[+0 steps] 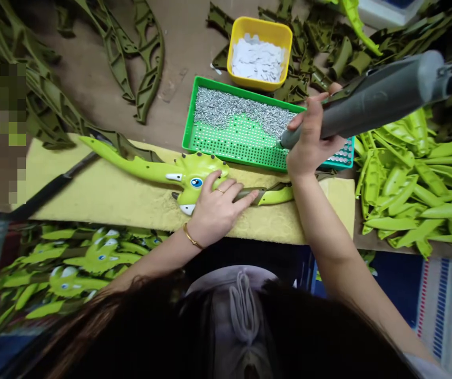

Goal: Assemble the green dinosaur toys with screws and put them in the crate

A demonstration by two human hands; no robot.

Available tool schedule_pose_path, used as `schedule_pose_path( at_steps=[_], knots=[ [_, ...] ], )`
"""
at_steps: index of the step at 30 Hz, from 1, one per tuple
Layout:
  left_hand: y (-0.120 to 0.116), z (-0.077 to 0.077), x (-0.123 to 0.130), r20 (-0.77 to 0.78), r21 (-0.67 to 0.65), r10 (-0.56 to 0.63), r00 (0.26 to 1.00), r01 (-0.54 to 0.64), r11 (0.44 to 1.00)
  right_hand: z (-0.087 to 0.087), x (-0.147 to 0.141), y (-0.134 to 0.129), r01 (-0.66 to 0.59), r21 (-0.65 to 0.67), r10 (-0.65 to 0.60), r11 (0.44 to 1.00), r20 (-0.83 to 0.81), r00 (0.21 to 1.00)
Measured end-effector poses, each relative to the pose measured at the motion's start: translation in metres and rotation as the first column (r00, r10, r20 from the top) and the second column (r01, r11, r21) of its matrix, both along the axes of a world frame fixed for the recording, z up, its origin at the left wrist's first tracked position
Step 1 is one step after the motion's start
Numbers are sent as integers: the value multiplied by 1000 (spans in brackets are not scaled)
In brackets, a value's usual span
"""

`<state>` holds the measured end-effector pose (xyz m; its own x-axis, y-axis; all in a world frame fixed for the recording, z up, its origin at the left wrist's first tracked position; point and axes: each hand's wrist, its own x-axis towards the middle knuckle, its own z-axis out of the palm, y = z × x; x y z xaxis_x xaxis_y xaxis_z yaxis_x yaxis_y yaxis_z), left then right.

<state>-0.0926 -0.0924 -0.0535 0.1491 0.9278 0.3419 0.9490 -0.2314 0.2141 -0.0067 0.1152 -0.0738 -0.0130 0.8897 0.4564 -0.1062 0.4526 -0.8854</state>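
Hair (131, 337) foremost, right grip (310, 141) encircles slanted screwdriver (376, 100).

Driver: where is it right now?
Head view, upper right: the driver is in the right hand, its tip at the green tray of screws, its body above the lime pile.

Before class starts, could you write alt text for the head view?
A left hand rests on a lime-green toy on a yellow cloth, while the right hand holds a grey screwdriver pointing towards a green tray of screws.
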Motion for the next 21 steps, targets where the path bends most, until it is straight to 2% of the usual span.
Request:
schedule_pose_path(
  at_steps=[4,7,11,13,15,18,21],
  knots=[
    [2,-2,-1,57,6,12,998,-12,1000,3,-4,-5,81,98,-82,992,8,997],
    [3,-1,-1,105,-11,11,994,-10,1000,14,-8,-6,103,187,-97,977,-44,994],
    [3,0,-2,155,-38,20,988,-14,999,44,3,-19,34,263,21,964,-206,978],
    [4,0,-3,169,-60,23,985,-13,998,60,16,-38,-13,274,91,962,-273,958],
    [4,0,-3,184,-83,27,983,-12,996,71,31,-63,-97,232,157,968,-253,955],
    [5,0,-3,201,-104,32,979,-11,995,70,49,-96,-182,185,205,966,-114,972],
    [5,0,-2,213,-110,40,976,-17,994,54,57,-110,-193,220,205,956,-35,978]
  ],
)
